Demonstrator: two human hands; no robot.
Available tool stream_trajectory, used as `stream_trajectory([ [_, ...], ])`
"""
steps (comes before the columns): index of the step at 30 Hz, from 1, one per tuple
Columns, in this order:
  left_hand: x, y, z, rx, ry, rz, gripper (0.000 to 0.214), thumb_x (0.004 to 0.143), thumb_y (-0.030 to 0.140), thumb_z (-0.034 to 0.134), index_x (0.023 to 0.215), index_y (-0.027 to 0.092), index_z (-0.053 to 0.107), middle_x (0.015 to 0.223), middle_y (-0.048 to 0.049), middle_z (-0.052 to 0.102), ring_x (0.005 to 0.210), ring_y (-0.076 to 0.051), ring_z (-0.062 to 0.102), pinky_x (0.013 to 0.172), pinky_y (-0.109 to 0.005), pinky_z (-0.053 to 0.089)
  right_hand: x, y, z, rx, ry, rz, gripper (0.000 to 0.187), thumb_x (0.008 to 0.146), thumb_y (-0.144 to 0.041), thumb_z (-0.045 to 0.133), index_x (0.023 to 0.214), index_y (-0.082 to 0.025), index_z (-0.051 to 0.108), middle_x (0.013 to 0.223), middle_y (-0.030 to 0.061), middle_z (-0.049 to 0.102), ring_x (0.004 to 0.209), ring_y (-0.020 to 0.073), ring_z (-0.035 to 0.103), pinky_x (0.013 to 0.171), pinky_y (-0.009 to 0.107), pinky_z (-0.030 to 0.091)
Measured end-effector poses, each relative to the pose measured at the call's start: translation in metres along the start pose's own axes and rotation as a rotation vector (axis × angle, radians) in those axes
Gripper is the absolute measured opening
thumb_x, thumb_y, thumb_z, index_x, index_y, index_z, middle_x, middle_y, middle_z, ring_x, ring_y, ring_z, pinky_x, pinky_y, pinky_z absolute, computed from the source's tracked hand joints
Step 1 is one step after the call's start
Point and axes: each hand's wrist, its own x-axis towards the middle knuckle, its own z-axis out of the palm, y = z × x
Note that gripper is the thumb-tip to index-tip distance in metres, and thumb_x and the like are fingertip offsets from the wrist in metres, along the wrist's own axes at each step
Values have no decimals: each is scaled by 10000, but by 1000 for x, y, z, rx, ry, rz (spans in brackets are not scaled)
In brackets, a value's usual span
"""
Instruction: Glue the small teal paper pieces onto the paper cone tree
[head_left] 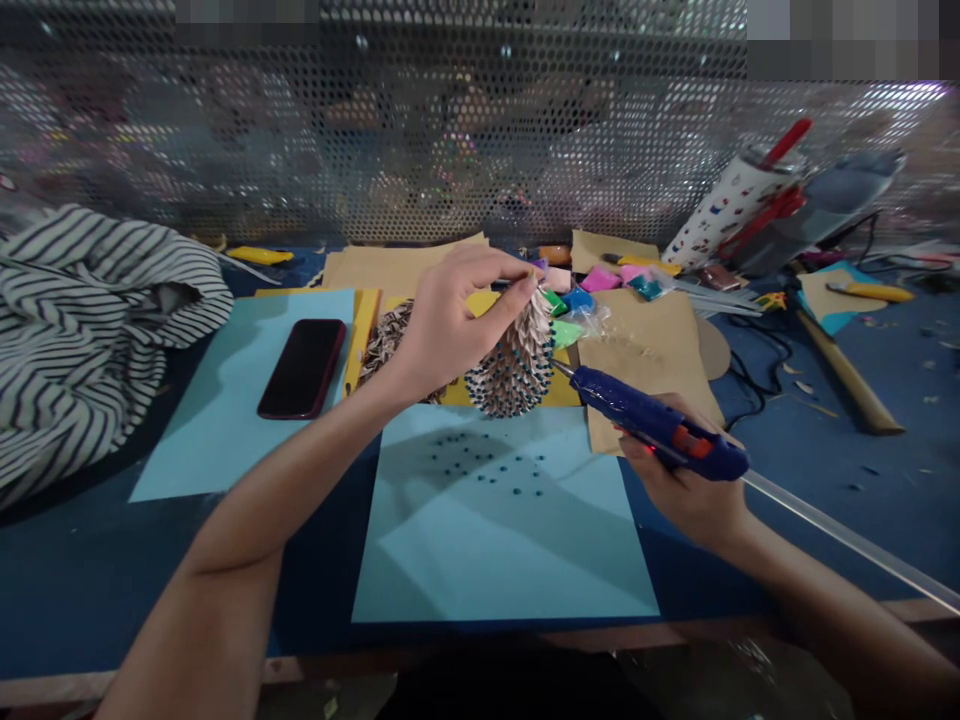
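Note:
My left hand (456, 315) pinches the top of a spiky cone-shaped craft piece (513, 378) between thumb and fingers. Rows of pale pointed scales cover the piece, many tipped with small dark blue-green beads. My right hand (694, 510) is wrapped round a blue hot glue gun (651, 415), with a long clear glue stick (840, 535) out of its back. Its metal nozzle points left, close to the piece's right side; contact is unclear. Below, several loose beads (481, 477) lie scattered on a light blue sheet (510, 570). Beside my left wrist is a heap of pointed pieces (386, 345).
A phone (302, 368) lies on another blue sheet (202, 430) at left, near a striped cloth (82, 330). Small coloured packets (600, 279) sit behind the craft piece. At right are a hammer (847, 370), a cutter (874, 291), a cable and a patterned cylinder (724, 210). A perforated metal panel (420, 150) stands behind.

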Motion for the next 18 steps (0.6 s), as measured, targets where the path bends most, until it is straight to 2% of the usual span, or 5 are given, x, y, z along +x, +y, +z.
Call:
stream_trajectory([
  [4,0,0,0,0,-25,-5,181,938,270,518,906,220,688,943,-3,739,901,-149,667,810,-295,535,-3,6,0,-53,46,-18,101,860,-342,578,905,-258,545,800,36,663,698,199,649,618,345,531],
  [7,-1,-3,1,-21,-20,-18,198,949,316,505,960,224,681,995,-15,732,932,-155,667,816,-300,540,-11,21,-3,-110,76,-97,199,827,-276,625,1010,-273,546,926,66,694,794,236,674,686,384,553],
  [12,-2,-10,2,-59,13,-36,277,974,423,452,1113,246,613,1117,-27,694,989,-148,648,836,-309,543,-29,50,-7,-247,-75,-132,248,824,-201,519,1067,-250,533,1003,88,672,894,255,664,706,397,561],
  [15,-3,-8,0,0,117,5,312,965,488,445,1111,253,589,1158,-24,668,1073,-161,613,874,-327,528,-38,59,-3,-327,-189,-65,334,741,-135,493,1066,-211,518,1034,118,620,938,275,639,710,406,559],
  [18,-8,0,-1,98,282,56,251,964,452,450,1052,257,580,1113,-40,660,1086,-192,595,887,-357,516,-42,65,4,-309,-260,-39,401,692,-105,484,1085,-183,481,1032,125,566,939,267,620,744,407,556],
])
